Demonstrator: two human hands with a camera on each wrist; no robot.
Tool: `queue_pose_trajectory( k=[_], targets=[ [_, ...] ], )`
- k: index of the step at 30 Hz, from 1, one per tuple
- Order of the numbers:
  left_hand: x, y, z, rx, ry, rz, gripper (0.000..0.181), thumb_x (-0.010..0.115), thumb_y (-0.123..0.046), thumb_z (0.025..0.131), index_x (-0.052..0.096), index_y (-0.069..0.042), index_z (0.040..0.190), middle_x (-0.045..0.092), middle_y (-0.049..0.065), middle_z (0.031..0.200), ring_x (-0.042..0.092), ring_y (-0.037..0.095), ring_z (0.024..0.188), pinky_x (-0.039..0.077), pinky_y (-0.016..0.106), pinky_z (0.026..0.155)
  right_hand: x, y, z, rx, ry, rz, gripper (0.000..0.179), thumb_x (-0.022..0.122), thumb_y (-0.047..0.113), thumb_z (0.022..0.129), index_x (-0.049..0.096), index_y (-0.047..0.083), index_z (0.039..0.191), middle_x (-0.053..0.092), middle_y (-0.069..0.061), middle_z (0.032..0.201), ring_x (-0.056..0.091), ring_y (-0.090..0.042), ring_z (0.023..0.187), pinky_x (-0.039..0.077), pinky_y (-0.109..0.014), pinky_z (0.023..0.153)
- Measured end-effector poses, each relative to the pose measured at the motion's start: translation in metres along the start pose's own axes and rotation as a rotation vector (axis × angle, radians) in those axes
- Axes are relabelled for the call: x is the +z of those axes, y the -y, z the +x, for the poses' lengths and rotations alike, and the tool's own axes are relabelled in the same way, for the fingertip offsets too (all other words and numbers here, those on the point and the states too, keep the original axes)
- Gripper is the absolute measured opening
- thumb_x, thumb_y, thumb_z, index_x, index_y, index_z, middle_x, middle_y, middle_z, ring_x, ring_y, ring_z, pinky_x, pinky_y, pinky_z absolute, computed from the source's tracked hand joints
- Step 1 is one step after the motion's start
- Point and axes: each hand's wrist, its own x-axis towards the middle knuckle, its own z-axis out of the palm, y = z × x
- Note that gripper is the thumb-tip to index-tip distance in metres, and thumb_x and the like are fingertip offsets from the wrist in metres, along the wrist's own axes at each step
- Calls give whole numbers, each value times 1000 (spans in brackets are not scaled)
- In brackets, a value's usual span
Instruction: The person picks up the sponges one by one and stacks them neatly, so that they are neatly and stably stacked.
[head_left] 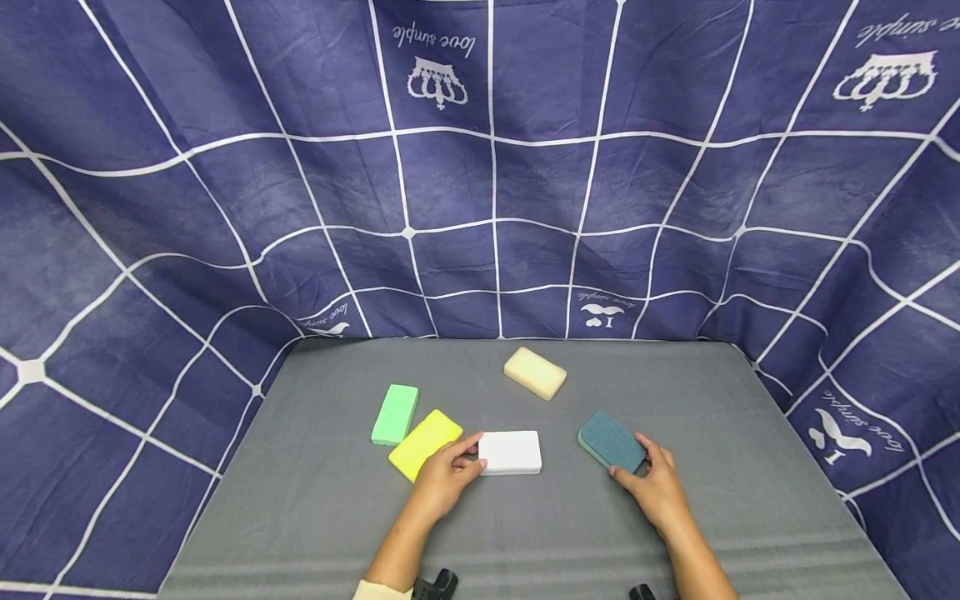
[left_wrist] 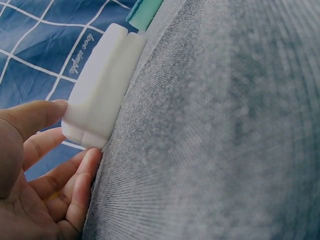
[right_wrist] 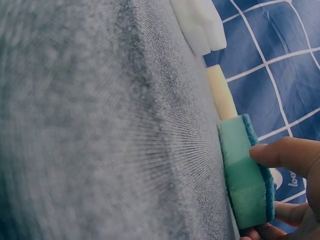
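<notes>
A white sponge block (head_left: 512, 451) with a seam along its side (left_wrist: 102, 82) lies on the grey cloth. My left hand (head_left: 444, 477) grips its left end, thumb (left_wrist: 47, 112) on one side and fingers on the other. To the right sits a scouring sponge (head_left: 613, 440) with a dark teal scrubbing face up and a green foam body (right_wrist: 242, 172). My right hand (head_left: 655, 487) holds its near right corner between thumb and fingers. The thumb (right_wrist: 280, 154) shows at the edge of the teal layer, while part of the fingers is hidden behind the sponge.
Left of the white block lies a yellow sponge (head_left: 424, 443), partly behind the left hand. A light green sponge (head_left: 395, 414) is beyond it. Farther back rests a cream sponge (head_left: 536, 372). A blue checked curtain (head_left: 540, 183) hangs along the table's back and sides.
</notes>
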Motion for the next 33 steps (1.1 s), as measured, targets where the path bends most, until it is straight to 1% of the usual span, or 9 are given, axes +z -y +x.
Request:
queue_pose_trajectory(
  k=[6, 11, 14, 18, 21, 23, 27, 30, 33],
  targets=[
    [0, 0, 0, -4, 4, -14, 47, 76, -24, 90, 67, -14, 135, 71, 9, 117, 67, 14, 92, 54, 20, 75, 0, -1, 1, 7, -3, 46, 85, 75, 24, 89, 28, 2, 157, 30, -31, 151, 36, -50, 141, 36, -62, 113],
    [0, 1, -1, -4, 3, -19, 47, 76, -24, 90, 67, -15, 135, 71, 9, 116, 67, 14, 93, 54, 20, 75, 2, 4, 1, 7, 9, 77, 85, 75, 26, 90, 28, 5, 157, 29, -30, 152, 40, -47, 138, 39, -59, 111],
    [0, 1, -1, -6, 3, -22, 47, 76, -24, 90, 66, -15, 135, 71, 9, 117, 67, 15, 93, 54, 20, 74, 4, 8, 1, -4, 13, 92, 83, 75, 25, 91, 29, 6, 157, 31, -27, 151, 45, -43, 133, 43, -53, 108],
    [0, 1, -1, -4, 4, -23, 47, 76, -24, 90, 66, -14, 135, 71, 10, 117, 68, 15, 93, 54, 20, 74, 6, 13, 2, -18, 23, 132, 83, 75, 23, 91, 29, 7, 158, 33, -26, 148, 51, -42, 130, 51, -38, 99],
    [0, 1, -1, -5, 4, -23, 47, 76, -25, 90, 66, -14, 135, 71, 9, 117, 67, 15, 93, 54, 20, 74, 8, 17, 3, -30, 43, 184, 84, 76, 21, 91, 28, 9, 158, 31, -24, 149, 53, -44, 131, 54, -27, 92],
    [0, 1, 0, -6, 3, -21, 47, 76, -25, 90, 66, -15, 135, 71, 9, 117, 67, 14, 93, 54, 20, 75, 8, 20, 3, -41, 59, 210, 84, 76, 22, 91, 28, 10, 159, 31, -24, 150, 53, -44, 132, 55, -25, 90],
    [0, 1, 0, -9, 5, -19, 47, 76, -25, 91, 66, -15, 135, 70, 9, 117, 67, 14, 93, 54, 20, 75, 11, 27, 4, -65, 86, 239, 84, 77, 23, 90, 29, 13, 159, 32, -22, 151, 54, -43, 130, 55, -26, 91],
    [-1, 0, 0, -9, 9, -21, 47, 76, -24, 91, 66, -14, 136, 70, 9, 117, 67, 14, 93, 54, 20, 75, 15, 32, 5, -84, 100, 273, 84, 78, 19, 90, 29, 13, 158, 34, -21, 149, 57, -38, 127, 54, -23, 89],
    [-1, 0, 1, -12, 13, -24, 47, 76, -24, 91, 66, -14, 136, 70, 9, 117, 66, 13, 92, 54, 19, 75, 20, 36, 6, -102, 113, 309, 84, 78, 15, 89, 30, 12, 157, 40, -22, 147, 59, -35, 123, 54, -20, 85]
  ],
)
